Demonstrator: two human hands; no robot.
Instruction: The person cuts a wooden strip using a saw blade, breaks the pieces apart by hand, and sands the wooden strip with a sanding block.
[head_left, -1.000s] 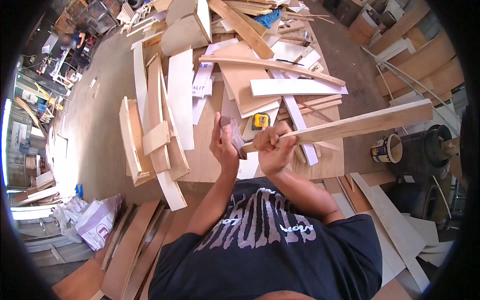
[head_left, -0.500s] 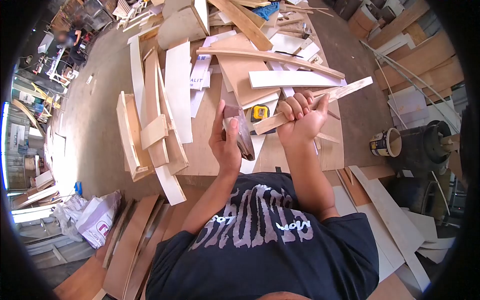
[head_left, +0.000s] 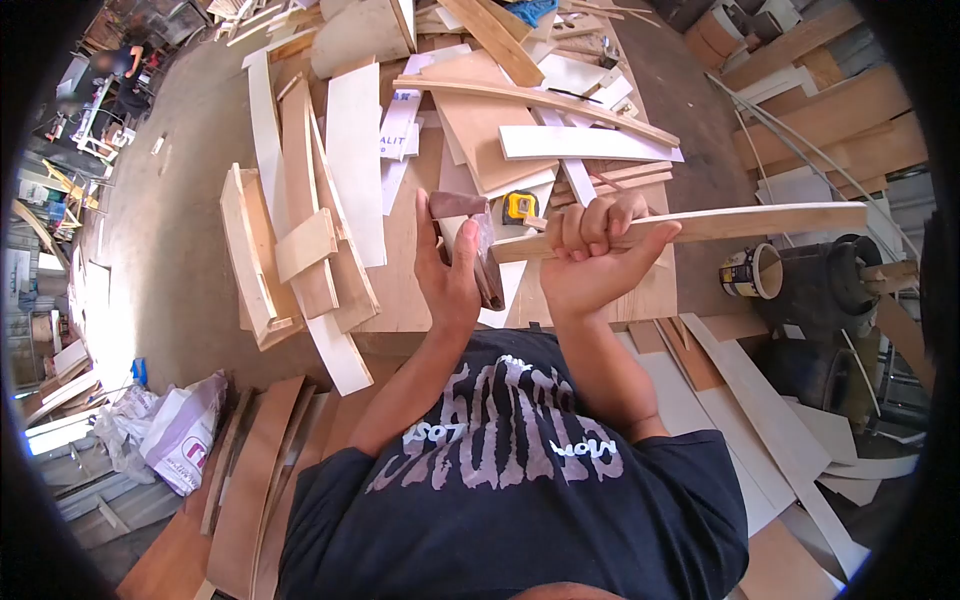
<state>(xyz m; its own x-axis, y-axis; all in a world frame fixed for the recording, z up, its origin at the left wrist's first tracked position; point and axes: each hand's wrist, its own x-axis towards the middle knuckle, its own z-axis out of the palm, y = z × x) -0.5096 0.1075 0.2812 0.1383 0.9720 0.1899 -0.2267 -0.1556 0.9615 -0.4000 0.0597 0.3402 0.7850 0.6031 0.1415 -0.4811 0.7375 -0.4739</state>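
Note:
My left hand (head_left: 448, 288) is closed around a folded piece of brown sandpaper (head_left: 487, 272), with the thumb pressed on its near face. A fist made by my right hand (head_left: 592, 262) grips a narrow wooden strip (head_left: 770, 221), which runs out to the right past the table edge. The strip's left end is at the sandpaper's right side; whether they touch I cannot tell. Just beyond both hands lies a yellow and black tape measure (head_left: 520, 207) on the table.
Boards and offcuts, such as a white board (head_left: 590, 145) and a long batten (head_left: 540, 96), cover the plywood table (head_left: 400, 312). A wooden frame (head_left: 250, 255) overhangs its left side. At right stand a bucket (head_left: 750, 272) and a black bin (head_left: 825, 285). Another person (head_left: 130, 75) is far left.
The wooden strip has swung from a slant to nearly level, its left end now at the sandpaper. My right hand has turned with it; my left hand still holds the sandpaper.

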